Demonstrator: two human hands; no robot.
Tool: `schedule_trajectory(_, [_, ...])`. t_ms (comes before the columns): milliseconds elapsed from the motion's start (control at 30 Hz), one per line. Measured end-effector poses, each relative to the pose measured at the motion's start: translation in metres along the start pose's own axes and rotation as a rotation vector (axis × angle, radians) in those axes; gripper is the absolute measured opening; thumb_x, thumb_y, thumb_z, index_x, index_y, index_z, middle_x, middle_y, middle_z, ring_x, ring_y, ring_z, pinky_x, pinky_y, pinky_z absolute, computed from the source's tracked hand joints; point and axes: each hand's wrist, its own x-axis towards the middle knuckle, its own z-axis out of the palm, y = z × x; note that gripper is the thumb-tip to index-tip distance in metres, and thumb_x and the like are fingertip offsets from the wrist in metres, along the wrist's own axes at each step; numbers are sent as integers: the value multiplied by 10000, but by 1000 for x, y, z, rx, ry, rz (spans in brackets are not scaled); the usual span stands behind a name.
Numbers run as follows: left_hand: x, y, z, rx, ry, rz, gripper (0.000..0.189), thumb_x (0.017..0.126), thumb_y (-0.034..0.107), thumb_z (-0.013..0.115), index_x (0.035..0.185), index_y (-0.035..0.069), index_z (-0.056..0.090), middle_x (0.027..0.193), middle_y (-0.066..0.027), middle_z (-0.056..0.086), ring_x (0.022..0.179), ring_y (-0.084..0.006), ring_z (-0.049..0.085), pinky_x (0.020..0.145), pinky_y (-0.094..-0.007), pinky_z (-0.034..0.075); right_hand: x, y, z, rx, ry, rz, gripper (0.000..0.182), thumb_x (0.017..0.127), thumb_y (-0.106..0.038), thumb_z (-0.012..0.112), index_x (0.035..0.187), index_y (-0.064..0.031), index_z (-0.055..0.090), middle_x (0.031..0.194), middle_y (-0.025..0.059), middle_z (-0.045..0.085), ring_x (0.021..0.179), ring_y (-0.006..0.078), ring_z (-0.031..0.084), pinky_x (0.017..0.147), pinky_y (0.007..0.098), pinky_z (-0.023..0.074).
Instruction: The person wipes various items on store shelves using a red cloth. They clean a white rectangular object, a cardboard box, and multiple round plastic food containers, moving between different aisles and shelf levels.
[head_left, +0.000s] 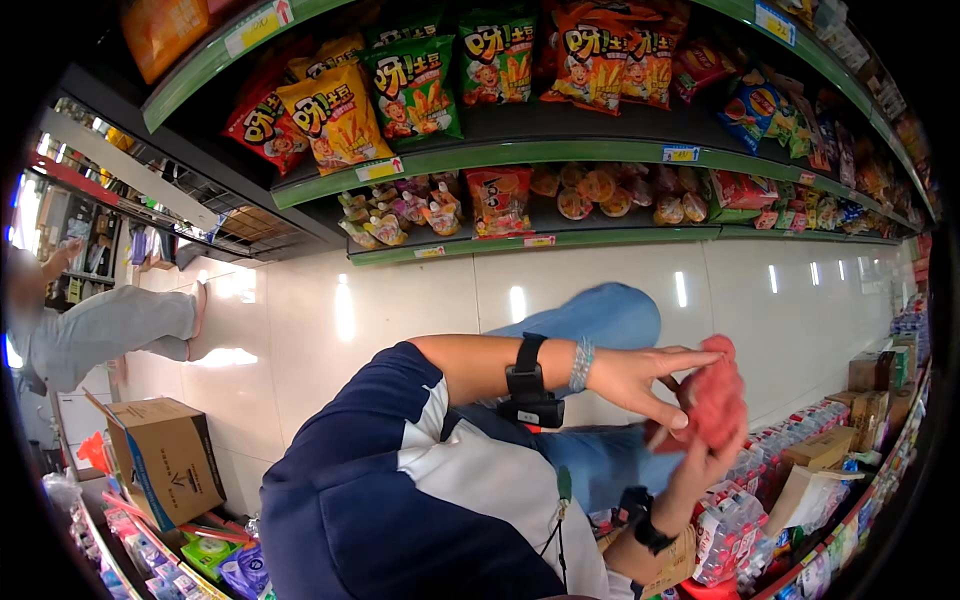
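Observation:
A crumpled red cloth (712, 401) is held between my two hands at the right of the view, above my bent knees in blue jeans. My left hand (637, 379), with a beaded bracelet and a black strap device on its forearm, pinches the cloth's upper and left side with fingers and thumb. From below, my right hand (709, 469) grips the lower edge, its fingers partly hidden by the cloth. A darker part of the bundle shows between the hands; its shape is blurred.
Green-edged shelves (480, 161) hold snack bags (416, 90) and jelly cups. Behind me stand a cardboard box (169, 461) and shrink-wrapped bottle packs (731, 525). Another person in light trousers (127, 322) stands at the left on the tiled floor (390, 292).

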Motion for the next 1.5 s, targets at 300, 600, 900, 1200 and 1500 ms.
schedule_trajectory(300, [-49, -20, -131, 233, 924, -35, 522, 765, 105, 604, 1237, 61, 386, 1094, -117, 501, 943, -207, 555, 793, -333, 465, 71, -19, 112, -186, -434, -254, 484, 801, -53, 535, 1257, 17, 391, 1327, 210, 370, 1131, 317, 473, 937, 376, 386])
schedule_trajectory(600, [-37, -52, -272, 1562, 784, -818, 315, 802, 328, 506, 977, 86, 603, 837, -122, 630, 765, -283, 628, 600, -419, 499, 69, 14, 125, -71, -539, 99, 403, 796, -14, 520, 1197, 0, 482, 1173, 172, 537, 1007, 265, 577, 893, 344, 416])
schedule_trajectory(900, [74, -105, -268, 1262, 735, -685, 324, 814, 356, 454, 912, 120, 654, 1017, -116, 608, 1028, -265, 526, 805, -434, 445, 44, 47, 122, 40, -502, 263, 342, 854, -12, 457, 1191, 38, 475, 1123, 178, 569, 1034, 245, 560, 906, 331, 410])
schedule_trajectory(1200, [31, -68, -297, 1155, 598, -817, 352, 778, 368, 513, 923, 88, 668, 947, -132, 640, 836, -302, 609, 701, -431, 487, 60, 69, 119, 75, -548, 221, 355, 847, 17, 435, 1200, 39, 468, 1107, 182, 575, 1023, 244, 561, 905, 330, 409])
schedule_trajectory(1500, [17, -34, -244, 1064, 1041, -198, 282, 722, 236, 542, 898, 19, 582, 844, -182, 555, 748, -351, 570, 638, -453, 465, 60, 74, 112, 121, -498, 212, 379, 885, -116, 481, 1234, 26, 439, 1163, 195, 530, 1047, 253, 544, 915, 344, 404])
